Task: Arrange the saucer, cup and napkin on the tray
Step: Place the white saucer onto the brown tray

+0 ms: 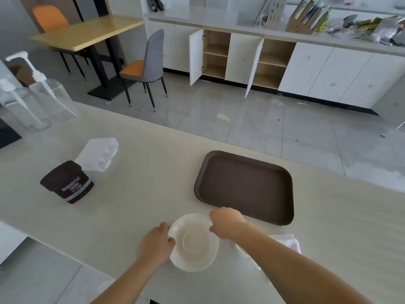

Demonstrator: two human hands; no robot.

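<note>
A white saucer (pixel 194 243) rests on the pale counter near its front edge, just left of the brown tray (pixel 245 185). My left hand (pixel 156 244) grips the saucer's left rim. At the saucer's upper right rim, my right hand (pixel 226 222) pinches the edge. The tray holds nothing. A folded white napkin (pixel 287 242) lies right of my right forearm. Under that forearm a white rim (pixel 241 251), possibly the cup, shows only in part.
A brown cocoa tub (pixel 68 183) stands on the counter at the left, with a white plastic mould (pixel 98 154) behind it. Two clear pump bottles (pixel 37 97) stand at the far left. Beyond the counter's far edge is tiled floor with a chair and open cabinets.
</note>
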